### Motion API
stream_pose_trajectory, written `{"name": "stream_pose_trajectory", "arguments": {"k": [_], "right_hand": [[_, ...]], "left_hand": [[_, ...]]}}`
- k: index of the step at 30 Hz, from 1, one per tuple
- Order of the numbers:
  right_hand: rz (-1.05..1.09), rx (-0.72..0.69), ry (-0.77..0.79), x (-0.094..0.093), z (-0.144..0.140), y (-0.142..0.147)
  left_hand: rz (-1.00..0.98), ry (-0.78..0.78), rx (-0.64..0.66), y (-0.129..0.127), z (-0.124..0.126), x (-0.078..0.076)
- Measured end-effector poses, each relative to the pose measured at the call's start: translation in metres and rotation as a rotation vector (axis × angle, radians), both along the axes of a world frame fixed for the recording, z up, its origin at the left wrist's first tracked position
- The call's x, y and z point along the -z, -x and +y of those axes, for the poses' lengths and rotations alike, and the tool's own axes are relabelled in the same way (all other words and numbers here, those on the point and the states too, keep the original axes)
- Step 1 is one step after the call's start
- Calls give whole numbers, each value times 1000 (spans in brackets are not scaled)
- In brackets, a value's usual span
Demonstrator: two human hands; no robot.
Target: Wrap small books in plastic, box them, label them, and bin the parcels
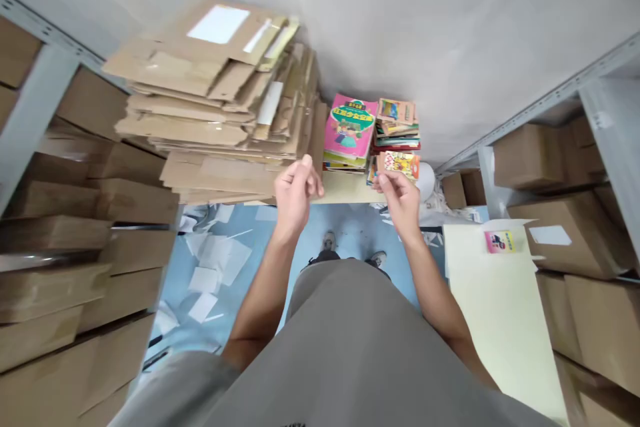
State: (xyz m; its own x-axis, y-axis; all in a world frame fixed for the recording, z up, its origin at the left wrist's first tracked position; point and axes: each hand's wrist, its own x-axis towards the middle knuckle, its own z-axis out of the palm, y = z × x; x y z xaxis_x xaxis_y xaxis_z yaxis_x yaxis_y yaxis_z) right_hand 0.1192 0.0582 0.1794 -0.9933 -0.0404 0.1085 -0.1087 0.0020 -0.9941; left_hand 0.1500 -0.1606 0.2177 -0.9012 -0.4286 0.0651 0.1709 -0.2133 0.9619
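My left hand (296, 195) hovers in front of the shelf's edge, beside a tall stack of flattened cardboard (215, 107). Its fingers are curled in, and nothing shows in them. My right hand (401, 199) is at the front of a small orange booklet (401, 165), thumb and fingers drawn together; whether they pinch anything is hidden. Behind that booklet rises a pile of small books (397, 121). Between the cardboard and this pile lies a stack topped by a pink and green picture book (351, 125).
Metal racks full of cardboard boxes (135, 203) line both sides. A pale tabletop (495, 333) at right bears a small pink and yellow booklet (499, 241). Loose white papers (220, 260) litter the blue floor (350, 227). A grey wall (380, 20) stands behind.
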Motion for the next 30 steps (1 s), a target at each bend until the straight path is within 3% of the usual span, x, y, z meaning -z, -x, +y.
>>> {"name": "stream_pose_trajectory", "arguments": {"k": [3, 7, 12, 16, 21, 26, 30], "right_hand": [[111, -125, -64, -18, -75, 17], [330, -233, -182, -42, -159, 49], [568, -319, -434, -65, -229, 94], [611, -369, -604, -66, -255, 114], [641, -423, -729, -57, -258, 121], [830, -381, -683, -51, -261, 124], [1053, -322, -608, -54, -259, 105]], "left_hand": [[94, -53, -72, -2, -67, -15], [169, -52, -164, 5, -146, -17], [196, -5, -191, 16, -201, -8], [196, -10, -186, 17, -214, -2], [186, -99, -159, 23, -212, 5], [170, -199, -163, 28, -207, -4], [169, -292, -140, 33, -203, -22]]}}
